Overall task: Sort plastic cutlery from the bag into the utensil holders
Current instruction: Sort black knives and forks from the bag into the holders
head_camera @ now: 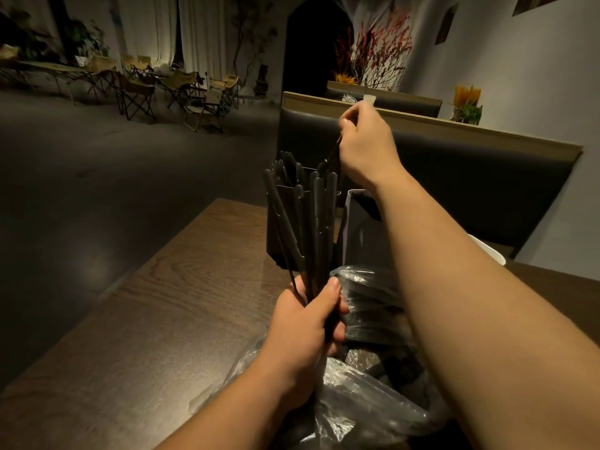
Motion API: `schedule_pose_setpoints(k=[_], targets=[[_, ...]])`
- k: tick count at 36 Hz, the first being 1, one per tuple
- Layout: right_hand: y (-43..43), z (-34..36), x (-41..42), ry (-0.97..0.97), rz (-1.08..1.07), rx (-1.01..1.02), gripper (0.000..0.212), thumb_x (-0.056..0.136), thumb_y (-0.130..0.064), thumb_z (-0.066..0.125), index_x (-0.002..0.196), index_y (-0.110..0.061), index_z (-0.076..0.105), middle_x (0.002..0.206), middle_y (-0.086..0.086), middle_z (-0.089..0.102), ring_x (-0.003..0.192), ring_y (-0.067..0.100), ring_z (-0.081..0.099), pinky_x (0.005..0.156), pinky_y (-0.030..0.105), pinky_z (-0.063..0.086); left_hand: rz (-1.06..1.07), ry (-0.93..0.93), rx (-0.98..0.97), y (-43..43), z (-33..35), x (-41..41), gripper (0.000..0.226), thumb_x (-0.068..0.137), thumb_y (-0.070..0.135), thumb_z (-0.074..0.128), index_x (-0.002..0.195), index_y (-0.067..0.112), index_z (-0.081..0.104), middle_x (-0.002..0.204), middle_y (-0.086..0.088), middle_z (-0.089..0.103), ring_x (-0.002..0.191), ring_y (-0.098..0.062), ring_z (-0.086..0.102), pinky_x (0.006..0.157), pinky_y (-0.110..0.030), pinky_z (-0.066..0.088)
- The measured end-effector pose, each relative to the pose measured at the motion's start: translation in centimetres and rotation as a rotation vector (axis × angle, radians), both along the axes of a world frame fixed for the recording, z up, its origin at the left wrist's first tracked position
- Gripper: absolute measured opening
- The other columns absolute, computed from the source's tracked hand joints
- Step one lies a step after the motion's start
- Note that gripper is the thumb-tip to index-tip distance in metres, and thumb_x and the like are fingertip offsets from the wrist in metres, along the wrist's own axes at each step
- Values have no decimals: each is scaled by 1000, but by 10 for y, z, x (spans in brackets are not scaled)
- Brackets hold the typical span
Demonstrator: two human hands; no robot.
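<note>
Head view, sole camera. Left forearm enters from the bottom edge and runs up and forward. The left hand (308, 319) sits above the near part of the table (178, 303), fingers and thumb curled tight round the lower ends of a bundle of black plastic cutlery (316, 216). The bundle's long axis is near upright. Its free ends point up and away from the person and fan out slightly at the top. Which ends are handles cannot be told in this light.

Right arm crosses from the lower right, extended forward and up. The right hand (367, 147) is raised past the table's far edge, wrist bent down, thumb and fingertips pinching the top of a single black utensil (331, 154). That piece hangs steeply, lower end pointing down and left toward the black utensil holder (272, 245). Whether its tip is inside the holder cannot be told.

The black utensil holder stands near the far edge of the table, with dark pieces upright in it. A grey holder (357, 228) stands just beside it on the right, partly hidden by the right forearm.

A clear plastic bag (357, 401) lies by the near edge, under both forearms, with dark contents showing through.

A booth seat back (470, 177) stands beyond the far edge.
</note>
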State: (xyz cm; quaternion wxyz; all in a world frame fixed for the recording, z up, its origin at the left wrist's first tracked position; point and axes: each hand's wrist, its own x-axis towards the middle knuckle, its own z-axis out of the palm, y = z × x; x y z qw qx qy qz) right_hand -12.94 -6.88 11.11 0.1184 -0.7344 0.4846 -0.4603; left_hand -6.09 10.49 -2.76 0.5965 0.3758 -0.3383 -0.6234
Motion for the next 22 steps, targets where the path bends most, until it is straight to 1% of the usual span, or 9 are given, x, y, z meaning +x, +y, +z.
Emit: schedule_pose_setpoints(k=[2, 6, 9, 11, 13, 15, 18, 20, 22], targets=[[0, 2, 0, 10, 5, -15, 7, 106, -17, 42, 111, -18, 48, 94, -4, 54, 86, 8, 55, 73, 22, 48, -25, -3, -15, 1, 1, 1, 13, 101, 19, 55, 90, 11, 54, 69, -2, 57, 49, -11, 44, 42, -21, 29], [-2, -3, 2, 153, 46, 87, 10, 105, -16, 45, 114, -18, 49, 98, -3, 55, 87, 8, 55, 73, 23, 45, -33, -59, -30, 0, -1, 2, 16, 100, 22, 57, 91, 10, 55, 68, -1, 56, 50, -11, 45, 42, -20, 32], [-3, -14, 7, 250, 10, 121, 14, 103, -19, 50, 117, -18, 51, 105, -1, 55, 102, 16, 56, 91, 37, 50, -8, -53, -12, -1, -2, 2, 17, 100, 22, 59, 86, 12, 56, 68, -2, 56, 50, -11, 45, 44, -19, 35], [-4, -20, 9, 427, -110, 57, 21, 103, -28, 50, 121, -19, 54, 114, 2, 53, 117, 25, 48, 101, 46, 41, 23, -43, 1, -1, -3, 1, 17, 100, 20, 59, 85, 13, 55, 67, -1, 57, 50, -11, 46, 44, -19, 36], [-4, -24, 8, 568, -212, -34, 29, 104, -35, 45, 126, -18, 55, 129, 7, 52, 126, 30, 39, 104, 49, 33, 44, -56, -2, -1, -3, 0, 17, 100, 19, 59, 84, 13, 55, 66, -1, 57, 50, -11, 47, 44, -20, 37], [-2, -25, 6, 653, -240, -64, 34, 105, -38, 41, 130, -19, 55, 141, 8, 44, 133, 33, 31, 106, 51, 29, 62, -76, -7, -1, -3, 0, 17, 99, 18, 59, 84, 13, 55, 64, 0, 57, 49, -10, 47, 44, -20, 38], [2, -26, 1, 829, -235, -24, 40, 102, -42, 45, 137, -24, 54, 157, 6, 29, 143, 38, 17, 111, 57, 21, 84, -77, 0, -2, -4, 0, 13, 98, 18, 62, 86, 14, 57, 62, 1, 58, 50, -10, 49, 45, -21, 40], [5, -27, -2, 918, -216, 44, 51, 101, -47, 45, 147, -25, 43, 165, 7, 12, 149, 41, 3, 115, 61, 14, 79, -63, 13, -2, -5, 1, 11, 97, 19, 63, 88, 14, 60, 64, 1, 59, 53, -10, 51, 47, -21, 41], [5, -28, -5, 931, -192, 106, 62, 103, -50, 39, 157, -24, 23, 168, 6, -3, 151, 41, -11, 118, 63, 6, 67, -57, 18, -2, -6, 2, 10, 97, 20, 64, 90, 13, 60, 67, 0, 59, 53, -10, 52, 47, -21, 42]])
